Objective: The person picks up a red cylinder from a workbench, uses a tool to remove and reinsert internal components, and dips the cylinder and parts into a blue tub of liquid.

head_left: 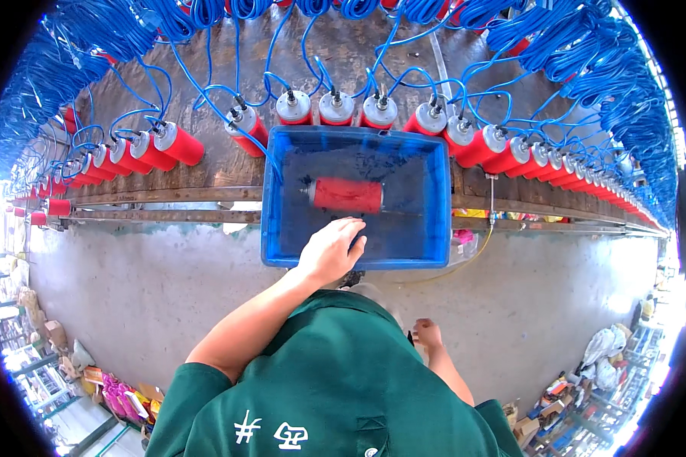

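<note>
A blue plastic bin (pixel 442 198) stands in front of me, with what looks like water in it. Inside lies a red cylinder (pixel 347 195) on its side, slightly blurred, its metal cable end to the left. A blue cable passes over the bin's left wall. My left hand (pixel 331 250) is over the near part of the bin, just short of the cylinder, its thumb apart from the fingers and nothing visible in it. Low at my right side, outside the bin, my right hand (pixel 427 333) has curled fingers; a small dark thing shows beside them, too little to name.
Red cylinders with grey metal caps (pixel 337 107) line the bench edge on both sides and behind the bin. Coiled blue cables (pixel 537 46) hang above the dark bench top (pixel 229 65). A thin yellow hose (pixel 480 247) hangs right of the bin. Boxes and bags lie at both sides.
</note>
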`<state>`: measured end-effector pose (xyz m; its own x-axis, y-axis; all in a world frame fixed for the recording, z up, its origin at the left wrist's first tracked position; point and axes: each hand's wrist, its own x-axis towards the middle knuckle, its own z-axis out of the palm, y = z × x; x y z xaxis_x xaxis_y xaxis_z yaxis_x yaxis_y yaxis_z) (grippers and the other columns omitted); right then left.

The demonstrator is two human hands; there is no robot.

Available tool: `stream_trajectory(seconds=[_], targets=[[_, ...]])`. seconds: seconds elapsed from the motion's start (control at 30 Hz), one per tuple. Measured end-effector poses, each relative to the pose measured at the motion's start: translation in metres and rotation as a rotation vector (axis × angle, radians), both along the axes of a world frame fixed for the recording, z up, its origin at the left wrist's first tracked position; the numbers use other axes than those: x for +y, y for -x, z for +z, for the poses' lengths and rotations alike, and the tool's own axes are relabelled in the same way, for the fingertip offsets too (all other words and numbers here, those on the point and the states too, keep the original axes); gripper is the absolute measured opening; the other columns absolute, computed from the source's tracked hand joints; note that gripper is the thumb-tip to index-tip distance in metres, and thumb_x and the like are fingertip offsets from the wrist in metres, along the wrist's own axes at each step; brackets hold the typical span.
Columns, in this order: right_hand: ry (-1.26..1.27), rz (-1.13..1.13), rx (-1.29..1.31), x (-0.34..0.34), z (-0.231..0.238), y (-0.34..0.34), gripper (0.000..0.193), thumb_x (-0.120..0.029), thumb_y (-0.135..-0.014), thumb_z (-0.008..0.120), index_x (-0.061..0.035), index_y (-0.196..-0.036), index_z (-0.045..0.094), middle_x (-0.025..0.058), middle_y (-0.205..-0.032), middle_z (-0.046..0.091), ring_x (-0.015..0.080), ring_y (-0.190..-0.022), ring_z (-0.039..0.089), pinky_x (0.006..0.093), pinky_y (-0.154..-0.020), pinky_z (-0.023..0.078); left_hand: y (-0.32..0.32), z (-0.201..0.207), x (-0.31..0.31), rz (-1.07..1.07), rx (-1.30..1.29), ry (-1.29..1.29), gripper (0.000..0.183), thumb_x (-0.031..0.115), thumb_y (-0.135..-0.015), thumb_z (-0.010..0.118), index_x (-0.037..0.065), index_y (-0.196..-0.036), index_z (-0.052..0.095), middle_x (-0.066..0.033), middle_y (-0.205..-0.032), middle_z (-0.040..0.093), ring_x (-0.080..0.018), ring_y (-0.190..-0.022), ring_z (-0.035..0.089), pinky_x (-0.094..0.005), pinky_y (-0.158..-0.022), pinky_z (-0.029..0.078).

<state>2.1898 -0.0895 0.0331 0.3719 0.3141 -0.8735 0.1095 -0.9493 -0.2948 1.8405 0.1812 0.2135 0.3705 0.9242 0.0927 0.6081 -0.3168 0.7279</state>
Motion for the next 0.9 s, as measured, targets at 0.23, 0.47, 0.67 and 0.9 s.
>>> stream_trajectory(seconds=[0.23,0.47,0.67,0.9], targets=[[-0.106,-0.035,-0.004,0.036,0.006,-0.009,0.03,-0.012,-0.101,0.061,-0.006,-0.13,0.066,0.0078,-0.109,0.07,0.0199,-0.092,0.068,0.0374,-0.071,0.059,0.002,-0.003,-0.001,0.005,0.002,-0.041,0.032,0.023,-0.099,0.067,0.003,-0.124,0.07,-0.0165,-0.128,0.071,-0.0336,-0.121,0.067,-0.0421,-0.105,0.054],[-0.071,-0.045,0.02,0.029,-0.004,0.003,0.031,-0.011,-0.099,0.063,-0.0058,-0.129,0.067,0.0073,-0.106,0.07,0.0211,-0.09,0.068,0.0379,-0.071,0.059,0.002,-0.003,-0.001,0.007,-0.005,-0.055,0.032,0.022,-0.099,0.066,0.003,-0.124,0.07,-0.0165,-0.127,0.072,-0.0338,-0.121,0.067,-0.0421,-0.105,0.053],[-0.003,-0.005,0.029,0.016,-0.007,0.011,0.034,-0.012,-0.099,0.06,-0.0036,-0.131,0.067,0.0097,-0.111,0.071,0.022,-0.092,0.07,0.0401,-0.074,0.062,0.001,-0.003,-0.001,0.012,0.002,-0.053,0.033,0.023,-0.098,0.066,0.002,-0.123,0.07,-0.0169,-0.127,0.072,-0.0336,-0.121,0.067,-0.0419,-0.104,0.053],[-0.024,-0.019,0.019,0.016,-0.006,0.008,0.032,-0.01,-0.1,0.058,-0.0039,-0.13,0.068,0.0101,-0.113,0.072,0.0221,-0.093,0.07,0.0395,-0.075,0.062,0.0,-0.002,-0.002,0.013,0.014,-0.066,0.033,0.023,-0.097,0.067,0.002,-0.123,0.07,-0.017,-0.126,0.072,-0.0334,-0.12,0.067,-0.0418,-0.104,0.053]])
